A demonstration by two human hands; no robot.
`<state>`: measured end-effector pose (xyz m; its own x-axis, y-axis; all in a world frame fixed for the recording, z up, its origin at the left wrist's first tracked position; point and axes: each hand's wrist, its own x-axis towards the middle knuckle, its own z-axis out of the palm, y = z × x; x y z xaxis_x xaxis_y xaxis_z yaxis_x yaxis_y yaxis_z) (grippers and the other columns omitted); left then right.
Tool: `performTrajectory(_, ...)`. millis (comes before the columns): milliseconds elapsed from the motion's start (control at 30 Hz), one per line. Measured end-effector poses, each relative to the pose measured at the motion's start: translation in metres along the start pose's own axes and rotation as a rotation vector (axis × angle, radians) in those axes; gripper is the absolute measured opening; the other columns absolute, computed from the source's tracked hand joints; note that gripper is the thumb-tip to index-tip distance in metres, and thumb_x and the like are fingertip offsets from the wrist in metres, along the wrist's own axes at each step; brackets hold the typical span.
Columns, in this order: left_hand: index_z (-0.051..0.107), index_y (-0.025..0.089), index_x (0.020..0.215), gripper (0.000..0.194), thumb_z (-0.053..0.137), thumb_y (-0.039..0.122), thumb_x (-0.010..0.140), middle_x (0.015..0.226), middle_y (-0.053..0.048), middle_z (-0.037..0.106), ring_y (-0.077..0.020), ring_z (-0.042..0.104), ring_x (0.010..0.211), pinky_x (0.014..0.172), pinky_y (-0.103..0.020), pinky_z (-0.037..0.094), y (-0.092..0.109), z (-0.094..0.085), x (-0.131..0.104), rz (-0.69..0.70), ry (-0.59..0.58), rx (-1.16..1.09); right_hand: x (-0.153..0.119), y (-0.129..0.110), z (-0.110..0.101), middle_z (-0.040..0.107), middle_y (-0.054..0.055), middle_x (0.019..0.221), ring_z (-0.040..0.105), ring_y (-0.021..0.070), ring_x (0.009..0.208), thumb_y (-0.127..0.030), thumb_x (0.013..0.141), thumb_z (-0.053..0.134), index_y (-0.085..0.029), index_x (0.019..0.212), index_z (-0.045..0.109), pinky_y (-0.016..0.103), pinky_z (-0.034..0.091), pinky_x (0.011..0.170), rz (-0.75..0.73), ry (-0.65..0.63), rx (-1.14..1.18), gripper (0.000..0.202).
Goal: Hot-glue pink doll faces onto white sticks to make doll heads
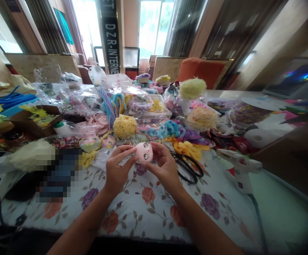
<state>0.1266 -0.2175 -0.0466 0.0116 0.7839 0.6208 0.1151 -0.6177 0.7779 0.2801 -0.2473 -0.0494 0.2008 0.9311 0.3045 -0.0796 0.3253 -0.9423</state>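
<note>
A pale pink doll head point(144, 152) with painted eyes is held between my two hands above the flowered tablecloth, its face turned sideways. My left hand point(120, 168) grips its left side with fingers and thumb. On the other side, my right hand point(164, 163) curls round the head's right edge, thumb below. Black-handled scissors point(188, 168) lie just right of my right hand. Behind the head sits a fluffy yellow yarn ball point(124, 126). Two more doll faces point(89, 142) lie to the left.
A white glue gun point(240, 170) with a cord rests at the right. Yellow felt strips point(188, 149) lie behind the scissors. Plastic bags, yarn and craft pieces crowd the table's back. A cardboard box point(34, 122) stands at the left; a brown box point(297, 156) at the right.
</note>
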Motion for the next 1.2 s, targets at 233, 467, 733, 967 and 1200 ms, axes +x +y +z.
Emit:
performTrajectory(233, 0.076, 0.026, 0.087, 0.011, 0.073, 0.025, 0.076, 0.086, -0.002, 0.069, -0.0168, 0.064, 0.084, 0.072, -0.029, 0.054, -0.001, 0.002, -0.002, -0.099, 0.041, -0.079, -0.001, 0.004, 0.003, 0.066, 0.004, 0.107, 0.061, 0.0254, 0.103, -0.023, 0.059, 0.085, -0.027, 0.111, 0.058, 0.044, 0.048, 0.094, 0.006, 0.02, 0.008, 0.059)
performTrajectory(467, 0.074, 0.022, 0.079, 0.009, 0.068, 0.029, 0.08, 0.082, -0.001, 0.069, -0.0166, 0.064, 0.079, 0.072, -0.029, 0.053, 0.003, 0.005, -0.005, -0.109, 0.11, 0.077, -0.006, 0.004, 0.01, 0.068, 0.004, 0.102, 0.064, 0.025, 0.098, -0.025, 0.061, 0.083, -0.025, 0.108, 0.058, 0.043, 0.05, 0.09, 0.053, 0.072, -0.009, 0.053)
performTrajectory(733, 0.059, 0.02, 0.079, 0.014, 0.054, 0.028, 0.089, 0.081, -0.002, 0.059, -0.0172, 0.057, 0.081, 0.077, -0.03, 0.046, -0.001, 0.01, -0.009, -0.041, 0.137, 0.216, -0.011, 0.004, 0.018, 0.067, 0.004, 0.096, 0.065, 0.0231, 0.091, -0.029, 0.062, 0.083, -0.024, 0.106, 0.057, 0.036, 0.053, 0.08, 0.119, 0.087, -0.026, 0.051)
performTrajectory(967, 0.049, 0.021, 0.08, 0.021, 0.043, 0.036, 0.093, 0.075, 0.0, 0.049, -0.0159, 0.049, 0.071, 0.069, -0.028, 0.041, -0.004, 0.012, -0.011, -0.138, 0.076, 0.168, -0.008, 0.008, 0.015, 0.067, 0.005, 0.099, 0.065, 0.0236, 0.093, -0.03, 0.061, 0.082, -0.024, 0.107, 0.058, 0.038, 0.052, 0.083, 0.094, 0.119, -0.093, 0.052)
performTrajectory(1200, 0.044, 0.022, 0.072, 0.033, 0.04, 0.045, 0.094, 0.072, 0.001, 0.044, -0.0143, 0.046, 0.071, 0.073, -0.027, 0.042, -0.012, -0.001, 0.0, -0.163, 0.254, -0.048, 0.006, 0.0, -0.001, 0.069, 0.005, 0.095, 0.066, 0.0218, 0.088, -0.033, 0.061, 0.082, -0.021, 0.104, 0.055, 0.035, 0.054, 0.077, 0.133, 0.315, 0.113, 0.052)
